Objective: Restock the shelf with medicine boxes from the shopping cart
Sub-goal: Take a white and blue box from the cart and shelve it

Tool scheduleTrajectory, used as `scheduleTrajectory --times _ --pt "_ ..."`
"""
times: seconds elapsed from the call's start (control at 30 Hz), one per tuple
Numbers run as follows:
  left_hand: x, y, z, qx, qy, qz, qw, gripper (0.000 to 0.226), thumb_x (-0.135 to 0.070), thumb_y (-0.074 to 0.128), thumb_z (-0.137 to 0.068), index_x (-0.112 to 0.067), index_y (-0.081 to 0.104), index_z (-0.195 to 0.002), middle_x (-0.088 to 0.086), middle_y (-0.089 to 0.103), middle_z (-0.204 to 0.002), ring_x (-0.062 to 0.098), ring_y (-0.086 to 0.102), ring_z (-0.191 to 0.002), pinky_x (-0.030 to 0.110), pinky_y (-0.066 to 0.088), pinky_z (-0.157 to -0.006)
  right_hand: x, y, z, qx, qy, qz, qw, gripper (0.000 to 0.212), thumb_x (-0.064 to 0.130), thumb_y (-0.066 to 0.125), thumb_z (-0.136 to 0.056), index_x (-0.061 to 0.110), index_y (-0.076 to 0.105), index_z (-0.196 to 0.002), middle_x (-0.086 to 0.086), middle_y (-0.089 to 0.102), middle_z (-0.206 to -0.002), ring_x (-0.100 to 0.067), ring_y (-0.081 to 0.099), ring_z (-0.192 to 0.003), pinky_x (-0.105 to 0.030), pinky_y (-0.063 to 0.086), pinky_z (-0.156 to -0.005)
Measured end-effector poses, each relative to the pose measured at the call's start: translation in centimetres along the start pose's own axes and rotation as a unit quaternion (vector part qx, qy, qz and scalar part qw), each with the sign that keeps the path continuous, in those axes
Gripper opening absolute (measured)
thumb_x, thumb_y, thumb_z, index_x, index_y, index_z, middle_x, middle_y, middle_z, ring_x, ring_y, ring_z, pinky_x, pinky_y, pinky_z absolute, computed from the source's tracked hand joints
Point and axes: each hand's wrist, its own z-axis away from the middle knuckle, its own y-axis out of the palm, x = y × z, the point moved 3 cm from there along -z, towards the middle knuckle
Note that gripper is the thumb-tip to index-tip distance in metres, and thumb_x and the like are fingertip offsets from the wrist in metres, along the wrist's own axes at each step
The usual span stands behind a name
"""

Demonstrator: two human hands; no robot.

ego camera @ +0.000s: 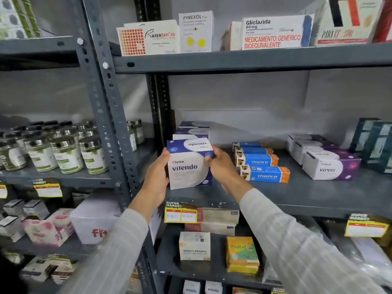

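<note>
The Vitendo box [189, 164] stands at the front of the middle shelf [318, 198], with two more like it lined up just behind. It sits between both hands. The left hand [156, 175] presses flat on one side. The right hand [220, 164] pinches the other top corner. Just past the right hand lie the blue Vivalyn boxes [262, 164]. A hard push could knock the back boxes crooked.

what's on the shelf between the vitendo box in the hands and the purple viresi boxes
A row of blue-and-orange Vivalyn EF boxes lies between the Vitendo box and Viresi boxes, in the head view.
</note>
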Motion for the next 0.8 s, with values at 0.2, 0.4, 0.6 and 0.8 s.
scheduleTrajectory --times 0.2,0.4,0.6,0.8 --pt "0.4 -0.4 0.4 -0.111 0.046 0.012 0.993 0.025 -0.035 0.059 -0.102 -0.026 0.071 -0.122 -0.005 0.080 -0.106 0.017 0.071 -0.110 0.033 0.054 -0.082 -1.6 -1.3 1.2 0.012 -0.039 -0.004 0.999 0.058 0.024 0.060 -0.102 0.035 0.039 -0.155 0.016 0.055 -0.134 -0.011 0.057 -0.121 -0.011 0.052 -0.062" --pt "4.1 2.8 6.8 -0.178 0.252 0.029 0.951 0.027 -0.015 0.056 -0.091 -0.029 0.079 -0.087 -0.003 0.071 -0.076 0.019 0.064 -0.075 0.026 0.054 -0.068 -7.2 -10.0 10.6 -0.104 -0.155 -0.129 0.974 0.037 0.010 0.054 -0.098 0.037 0.070 -0.116 0.005 0.073 -0.120 -0.020 0.071 -0.113 -0.038 0.060 -0.090" --pt "16.8 13.7 13.7 0.021 0.208 -0.051 0.977 0.024 -0.023 0.055 -0.099 -0.031 0.077 -0.095 -0.011 0.073 -0.071 0.003 0.064 -0.068 0.015 0.050 -0.069 -18.5 -21.3 19.7 -0.225 -0.038 -0.111 0.967 0.023 0.000 0.056 -0.094 0.012 0.072 -0.107 -0.010 0.074 -0.105 -0.026 0.072 -0.093 -0.041 0.062 -0.079" --pt "35.6 23.6 21.9 0.287 0.031 -0.254 0.923 0.026 -0.047 0.056 -0.092 -0.034 0.077 -0.101 -0.028 0.075 -0.087 -0.009 0.069 -0.087 0.027 0.055 -0.082 -34.7 -33.4 30.1 -0.279 0.199 -0.006 0.939 0.023 0.008 0.055 -0.078 0.000 0.070 -0.094 -0.015 0.069 -0.088 -0.025 0.063 -0.080 -0.047 0.053 -0.076"
